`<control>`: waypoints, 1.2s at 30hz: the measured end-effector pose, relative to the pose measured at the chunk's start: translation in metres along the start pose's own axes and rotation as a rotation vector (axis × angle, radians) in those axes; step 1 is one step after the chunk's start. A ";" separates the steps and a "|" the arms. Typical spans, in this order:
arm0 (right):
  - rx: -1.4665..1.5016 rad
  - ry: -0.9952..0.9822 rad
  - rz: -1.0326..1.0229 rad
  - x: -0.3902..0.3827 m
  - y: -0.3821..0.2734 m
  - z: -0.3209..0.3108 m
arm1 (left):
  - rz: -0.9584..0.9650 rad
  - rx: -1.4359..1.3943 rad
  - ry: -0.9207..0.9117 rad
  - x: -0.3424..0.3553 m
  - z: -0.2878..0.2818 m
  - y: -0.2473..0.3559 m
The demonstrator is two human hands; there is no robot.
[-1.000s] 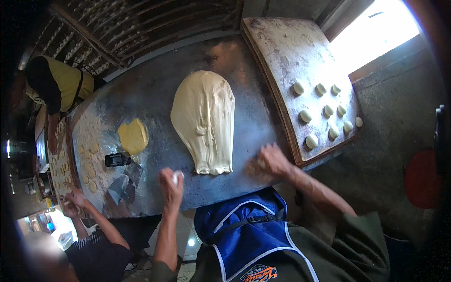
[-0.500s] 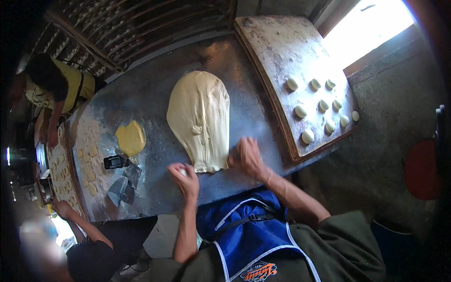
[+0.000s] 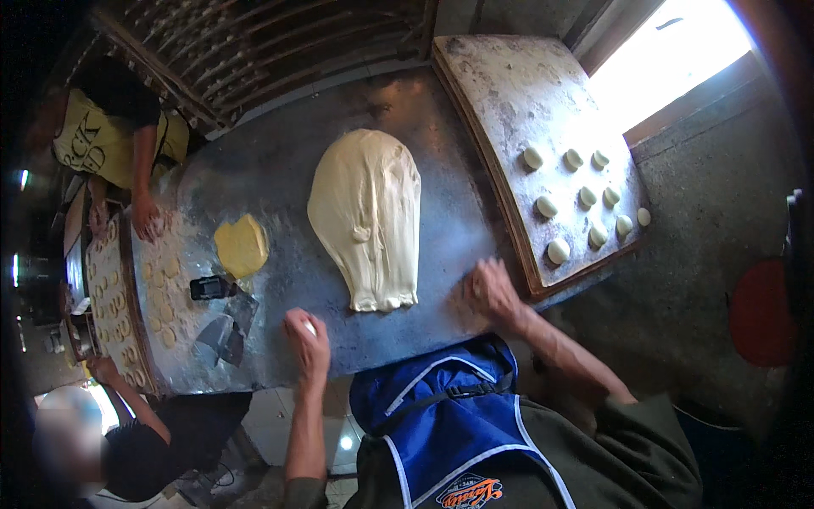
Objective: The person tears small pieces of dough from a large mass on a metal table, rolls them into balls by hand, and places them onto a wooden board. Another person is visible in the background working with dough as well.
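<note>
A long, pear-shaped mass of pale dough (image 3: 365, 216) lies on the metal worktop (image 3: 449, 212), its narrower, ridged end toward me. Below and left of that end, my left hand (image 3: 307, 339) is closed around a small white piece, probably dough, which shows between thumb and fingers. On the right, clear of the big mass, my right hand (image 3: 496, 293) rests low over the worktop near the board's corner, fingers curled over something small that I cannot make out.
Stacked boards (image 3: 526, 102) carry several dough balls (image 3: 558, 250) at the right. Leftward lie a yellow slab (image 3: 240, 246), a black box (image 3: 208, 288), grey scrapers (image 3: 219, 339) and flattened rounds (image 3: 168, 338). Two co-workers (image 3: 144, 441) (image 3: 127, 161) are at the left beside another board (image 3: 114, 322).
Since half a second ago both my hands have drawn apart, away from the big dough's near end. The co-worker in yellow has shifted, one hand now reaching onto the floured worktop.
</note>
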State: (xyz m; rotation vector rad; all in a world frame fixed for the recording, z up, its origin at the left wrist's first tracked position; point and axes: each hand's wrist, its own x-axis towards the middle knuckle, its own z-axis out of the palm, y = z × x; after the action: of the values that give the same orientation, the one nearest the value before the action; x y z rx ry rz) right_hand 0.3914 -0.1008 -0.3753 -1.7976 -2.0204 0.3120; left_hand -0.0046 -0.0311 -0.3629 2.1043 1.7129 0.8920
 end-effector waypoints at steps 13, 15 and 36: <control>-0.096 0.000 0.242 0.018 -0.056 -0.071 | 0.063 -0.097 -0.325 0.017 -0.069 0.014; -0.006 0.045 0.182 0.002 -0.056 -0.069 | 0.105 -0.081 -0.329 0.016 -0.065 0.017; 1.379 -0.228 0.805 0.029 -0.092 -0.067 | 0.021 -1.159 -0.869 0.018 -0.085 0.163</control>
State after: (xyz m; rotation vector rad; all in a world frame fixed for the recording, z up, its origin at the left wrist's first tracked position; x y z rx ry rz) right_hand 0.3375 -0.0920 -0.2713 -1.4202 -0.5541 1.6642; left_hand 0.0714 -0.0694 -0.1992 1.3215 0.4793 0.5681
